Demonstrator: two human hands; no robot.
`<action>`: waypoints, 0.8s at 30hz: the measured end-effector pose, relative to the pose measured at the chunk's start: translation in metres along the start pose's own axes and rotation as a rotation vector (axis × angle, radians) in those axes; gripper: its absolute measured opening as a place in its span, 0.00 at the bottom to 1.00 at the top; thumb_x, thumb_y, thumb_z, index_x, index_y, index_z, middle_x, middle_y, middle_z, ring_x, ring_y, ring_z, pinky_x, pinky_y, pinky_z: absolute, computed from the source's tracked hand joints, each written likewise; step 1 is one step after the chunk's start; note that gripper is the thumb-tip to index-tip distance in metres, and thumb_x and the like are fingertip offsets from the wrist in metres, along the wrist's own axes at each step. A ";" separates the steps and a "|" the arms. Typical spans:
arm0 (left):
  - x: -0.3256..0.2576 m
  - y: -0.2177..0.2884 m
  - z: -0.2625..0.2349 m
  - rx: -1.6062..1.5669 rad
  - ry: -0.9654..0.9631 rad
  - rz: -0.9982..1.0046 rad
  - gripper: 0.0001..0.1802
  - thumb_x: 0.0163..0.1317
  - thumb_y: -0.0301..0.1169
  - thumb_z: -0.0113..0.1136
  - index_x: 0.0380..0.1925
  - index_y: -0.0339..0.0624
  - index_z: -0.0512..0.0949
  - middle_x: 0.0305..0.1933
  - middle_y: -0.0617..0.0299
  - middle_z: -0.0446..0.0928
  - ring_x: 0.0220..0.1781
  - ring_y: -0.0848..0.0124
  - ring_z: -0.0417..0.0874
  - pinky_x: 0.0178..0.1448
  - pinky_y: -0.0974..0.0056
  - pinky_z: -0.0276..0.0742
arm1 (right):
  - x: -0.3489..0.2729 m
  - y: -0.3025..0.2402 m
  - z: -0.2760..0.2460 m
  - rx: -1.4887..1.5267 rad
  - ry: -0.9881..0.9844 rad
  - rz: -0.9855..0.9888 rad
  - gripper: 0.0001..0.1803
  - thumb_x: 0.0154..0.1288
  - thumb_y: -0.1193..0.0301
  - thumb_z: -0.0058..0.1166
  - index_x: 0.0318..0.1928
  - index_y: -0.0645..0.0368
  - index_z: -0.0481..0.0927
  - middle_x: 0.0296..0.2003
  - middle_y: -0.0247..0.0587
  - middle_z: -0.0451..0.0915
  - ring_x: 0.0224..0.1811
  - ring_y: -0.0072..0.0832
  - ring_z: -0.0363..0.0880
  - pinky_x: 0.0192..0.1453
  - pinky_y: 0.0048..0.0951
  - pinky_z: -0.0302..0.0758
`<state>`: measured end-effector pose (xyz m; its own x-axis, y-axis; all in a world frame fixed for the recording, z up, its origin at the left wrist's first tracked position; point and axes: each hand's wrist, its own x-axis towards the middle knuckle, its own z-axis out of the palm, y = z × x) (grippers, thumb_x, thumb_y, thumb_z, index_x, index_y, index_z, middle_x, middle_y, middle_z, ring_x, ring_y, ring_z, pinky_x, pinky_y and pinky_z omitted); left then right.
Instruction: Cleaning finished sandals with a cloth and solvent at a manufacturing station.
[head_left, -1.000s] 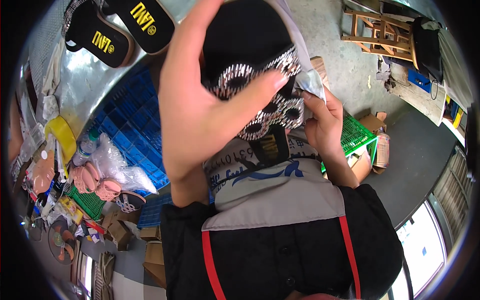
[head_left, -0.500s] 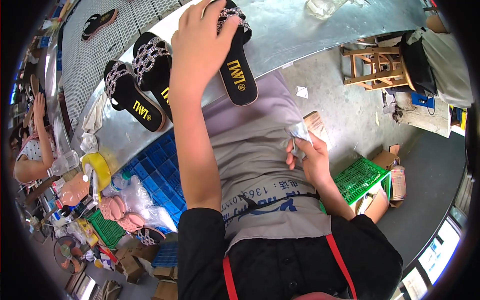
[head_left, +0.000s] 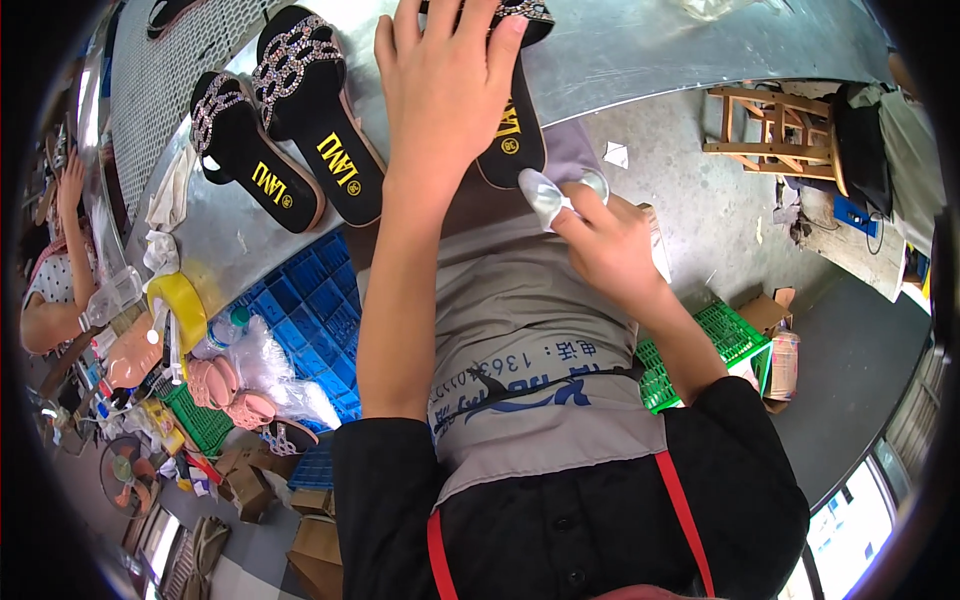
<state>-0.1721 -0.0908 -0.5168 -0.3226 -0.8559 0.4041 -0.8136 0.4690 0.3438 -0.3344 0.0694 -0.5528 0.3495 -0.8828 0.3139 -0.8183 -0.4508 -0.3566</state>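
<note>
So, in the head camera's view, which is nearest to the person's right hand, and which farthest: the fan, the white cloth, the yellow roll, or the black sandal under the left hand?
From the right hand:
1. White cloth: over its fingers.
2. Black sandal: just up and left, under the left hand.
3. Yellow roll: far left.
4. Fan: lower left.

Black short-sleeved shirt (head_left: 620, 530) under a grey apron (head_left: 560, 455) on red straps (head_left: 685, 520).
The shirt is plain and dark, with small round black buttons (head_left: 562, 523) down the middle of the chest and loose sleeves (head_left: 385, 450) ending near the elbows; the forearms are bare. The apron's bib has a straight top edge, blue printed lettering (head_left: 530, 395) with a curved motif, a thin dark tie (head_left: 605, 372) across the waist and soft creases below.
</note>
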 end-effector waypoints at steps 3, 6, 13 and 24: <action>0.000 0.002 0.004 0.006 0.003 -0.002 0.26 0.77 0.43 0.51 0.68 0.43 0.75 0.73 0.51 0.73 0.77 0.45 0.64 0.81 0.41 0.53 | 0.012 -0.002 0.002 0.001 -0.006 -0.061 0.17 0.55 0.73 0.59 0.46 0.43 0.81 0.37 0.30 0.76 0.23 0.28 0.76 0.27 0.31 0.73; 0.001 -0.002 0.003 -0.007 -0.010 -0.007 0.26 0.76 0.43 0.52 0.68 0.43 0.75 0.72 0.51 0.73 0.77 0.46 0.64 0.80 0.40 0.53 | 0.021 -0.005 0.007 -0.027 -0.036 -0.116 0.15 0.57 0.71 0.58 0.46 0.43 0.81 0.37 0.31 0.77 0.24 0.28 0.77 0.28 0.30 0.74; 0.000 -0.001 0.003 0.010 -0.005 0.018 0.26 0.77 0.43 0.51 0.68 0.43 0.74 0.72 0.50 0.73 0.77 0.47 0.64 0.80 0.40 0.53 | -0.020 0.022 -0.029 -0.009 -0.192 -0.061 0.15 0.53 0.71 0.63 0.43 0.44 0.83 0.37 0.32 0.77 0.19 0.29 0.74 0.24 0.33 0.73; 0.000 0.001 0.005 0.021 -0.006 0.009 0.26 0.77 0.43 0.51 0.69 0.42 0.74 0.72 0.51 0.72 0.78 0.48 0.63 0.80 0.39 0.53 | 0.023 0.018 -0.023 -0.038 -0.114 -0.200 0.14 0.56 0.70 0.61 0.44 0.41 0.83 0.34 0.28 0.72 0.22 0.26 0.76 0.24 0.29 0.73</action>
<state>-0.1757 -0.0916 -0.5208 -0.3328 -0.8529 0.4021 -0.8203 0.4722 0.3226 -0.3514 0.0439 -0.5318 0.5537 -0.7867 0.2729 -0.7436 -0.6147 -0.2632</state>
